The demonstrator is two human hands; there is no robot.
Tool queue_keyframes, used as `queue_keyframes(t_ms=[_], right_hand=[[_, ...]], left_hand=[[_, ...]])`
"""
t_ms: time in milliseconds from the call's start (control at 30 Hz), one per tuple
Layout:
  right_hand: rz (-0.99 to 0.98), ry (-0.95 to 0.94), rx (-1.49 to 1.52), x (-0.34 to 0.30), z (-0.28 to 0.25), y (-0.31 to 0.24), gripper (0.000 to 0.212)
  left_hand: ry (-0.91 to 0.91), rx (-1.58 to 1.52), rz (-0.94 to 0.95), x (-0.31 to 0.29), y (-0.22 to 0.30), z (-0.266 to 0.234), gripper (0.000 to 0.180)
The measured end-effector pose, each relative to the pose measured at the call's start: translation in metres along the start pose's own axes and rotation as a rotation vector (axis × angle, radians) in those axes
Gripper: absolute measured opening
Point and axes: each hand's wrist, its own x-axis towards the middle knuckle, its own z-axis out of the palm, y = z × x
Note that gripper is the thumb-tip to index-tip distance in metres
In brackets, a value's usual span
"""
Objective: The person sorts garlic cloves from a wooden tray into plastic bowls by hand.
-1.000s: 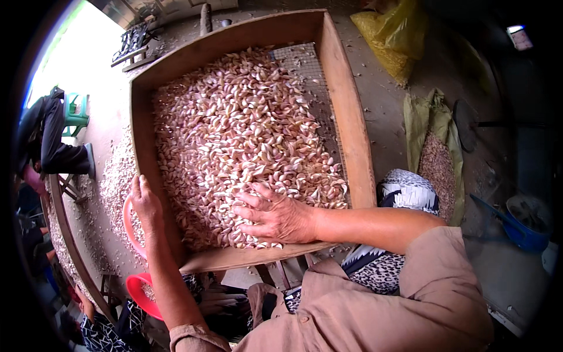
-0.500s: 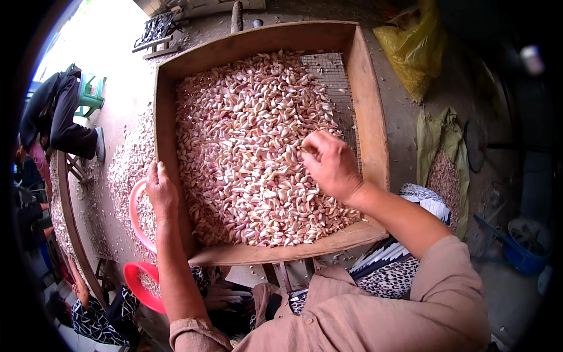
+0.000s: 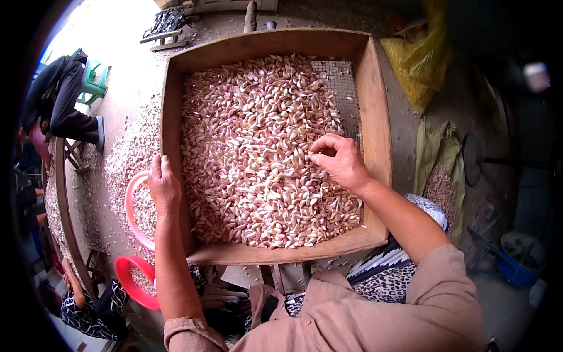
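Note:
A large wooden-framed sieve (image 3: 378, 135) lies before me, mostly covered by a thick layer of garlic cloves (image 3: 258, 152), pinkish-white. Wire mesh (image 3: 340, 85) shows bare at its far right. My left hand (image 3: 164, 185) is closed over the sieve's left wall, fingertips pointing away from me; its lower fingers are hidden. Just above the cloves on the right side is my right hand (image 3: 343, 161), thumb and forefinger pinched together. Whatever lies between those fingertips is too small to make out.
A pink basin (image 3: 130, 214) and a red basin (image 3: 123, 281) stand on the left among loose cloves. A person (image 3: 67, 105) bends near a green stool (image 3: 94, 82). Yellow sack (image 3: 416, 67), open green sack (image 3: 428, 149) and blue bucket (image 3: 519, 261) are on the right.
My right hand has shifted slightly right and down in the picture, its fingers still pinched. My left hand stays on the sieve's wall. The whole view has shifted a little.

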Motion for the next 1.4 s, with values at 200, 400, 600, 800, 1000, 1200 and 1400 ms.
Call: queue_keyframes(t_ms=[200,400,600,800,1000,1200,1400], right_hand=[[0.255,-0.238,0.664,0.007,-0.018,-0.017,0.01],[0.246,-0.358,0.685,0.01,-0.018,-0.017,0.009],[0.358,-0.441,0.506,0.006,-0.023,-0.029,0.007],[0.072,0.197,0.747,0.1,-0.131,-0.054,0.014],[-0.29,0.121,0.44,0.138,-0.114,-0.075,0.028],[-0.157,0.144,-0.464,0.11,0.02,-0.016,0.067],[-0.194,0.049,-0.506,0.082,0.099,-0.048,0.081]], left_hand=[[-0.03,0.012,-0.029,0.002,-0.003,0.0,0.044],[0.084,0.144,0.099,0.0,-0.003,0.004,0.042],[0.035,0.155,0.05,-0.002,-0.001,0.003,0.035],[0.026,0.164,0.051,-0.004,0.011,0.007,0.035],[0.028,0.227,0.021,-0.008,0.018,-0.003,0.036],[0.028,0.232,0.058,-0.009,0.024,-0.001,0.036],[0.076,0.179,0.044,-0.005,-0.001,0.002,0.035]])
